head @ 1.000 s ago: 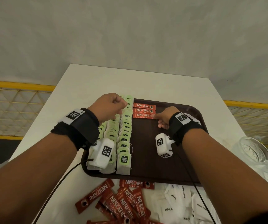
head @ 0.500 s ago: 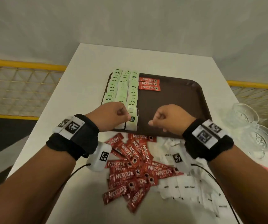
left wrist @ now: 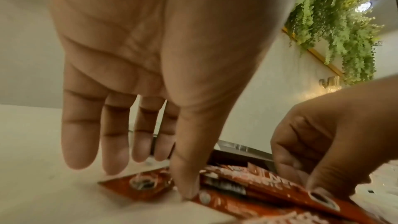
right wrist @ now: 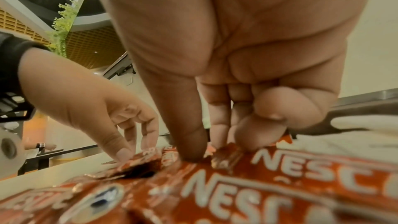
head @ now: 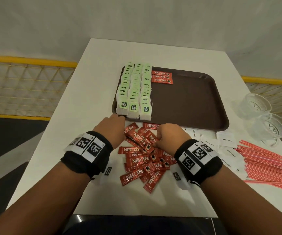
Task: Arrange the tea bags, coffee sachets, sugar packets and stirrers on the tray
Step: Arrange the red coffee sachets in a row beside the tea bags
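Observation:
A brown tray [head: 187,102] holds three rows of green tea bags [head: 133,92] on its left side and three red coffee sachets [head: 161,77] at the far end. In front of the tray lies a loose pile of coffee sachets [head: 143,160]. My left hand [head: 111,131] is at the pile's left edge with its fingers extended, and its thumb [left wrist: 185,188] touches a sachet [left wrist: 140,183]. My right hand [head: 169,134] is curled over the pile, and its thumb and fingers [right wrist: 247,135] pinch the raised end of a sachet [right wrist: 226,157].
White sugar packets [head: 226,139] lie right of the sachet pile. A heap of red stirrers [head: 264,163] sits at the table's right edge. Two glass bowls [head: 262,116] stand right of the tray. The tray's right half is bare.
Both hands have drawn back from over the tray to the sachet pile in front of it. The left hand has uncurled, and the right hand now pinches a sachet.

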The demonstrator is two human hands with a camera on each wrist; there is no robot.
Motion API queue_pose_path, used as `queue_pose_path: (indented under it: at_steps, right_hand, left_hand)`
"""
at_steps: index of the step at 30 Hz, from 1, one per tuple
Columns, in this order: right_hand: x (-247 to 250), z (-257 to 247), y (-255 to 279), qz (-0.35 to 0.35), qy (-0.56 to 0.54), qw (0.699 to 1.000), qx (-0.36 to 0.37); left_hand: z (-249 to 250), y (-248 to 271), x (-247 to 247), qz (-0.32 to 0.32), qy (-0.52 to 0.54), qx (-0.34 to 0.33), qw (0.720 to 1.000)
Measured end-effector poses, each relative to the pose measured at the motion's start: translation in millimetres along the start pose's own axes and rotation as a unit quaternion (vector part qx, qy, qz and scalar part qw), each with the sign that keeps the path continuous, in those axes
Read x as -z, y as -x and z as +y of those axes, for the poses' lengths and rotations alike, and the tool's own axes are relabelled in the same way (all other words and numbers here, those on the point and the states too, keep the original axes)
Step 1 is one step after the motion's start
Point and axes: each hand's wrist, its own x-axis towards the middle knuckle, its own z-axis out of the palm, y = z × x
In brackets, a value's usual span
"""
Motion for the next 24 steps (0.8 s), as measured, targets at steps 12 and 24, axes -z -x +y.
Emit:
queue_pose_path:
  at_steps: [12,24]
  right_hand:
    - [-6,-19,4,0.0,-0.03,0.999,-0.029]
    - [-10,-22,-11,-0.044,-0.07,0.995,-0.047]
  left_hand:
    - [-4,-2,-3,-0.026,0.069,0.029,0.997]
    - [-8,-2,1,-0.029,0.147,0.036,0.988]
